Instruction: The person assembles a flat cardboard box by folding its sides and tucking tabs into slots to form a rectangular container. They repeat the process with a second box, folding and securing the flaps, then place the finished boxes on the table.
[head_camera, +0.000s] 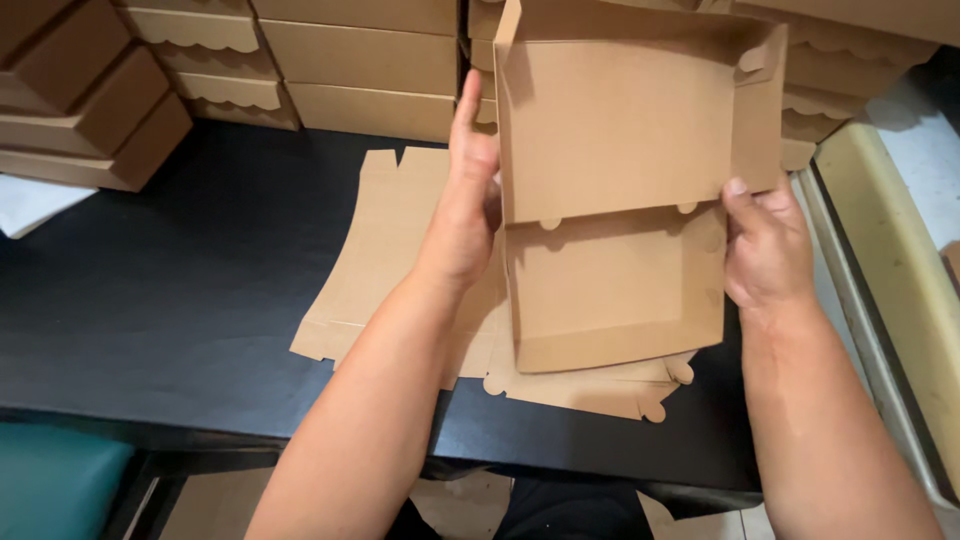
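A brown cardboard box with its hinged lid standing open is held above a black table. My left hand presses flat against the box's left side, fingers stretched upward along the lid's edge. My right hand grips the right side where lid and tray meet, thumb on the inside. Under the box lies a pile of flat, unfolded box blanks with scalloped tabs.
Stacks of folded brown boxes line the back of the table, with more at the far left and behind the lid at the right. A cream-coloured ledge runs along the right. A teal seat sits at the lower left.
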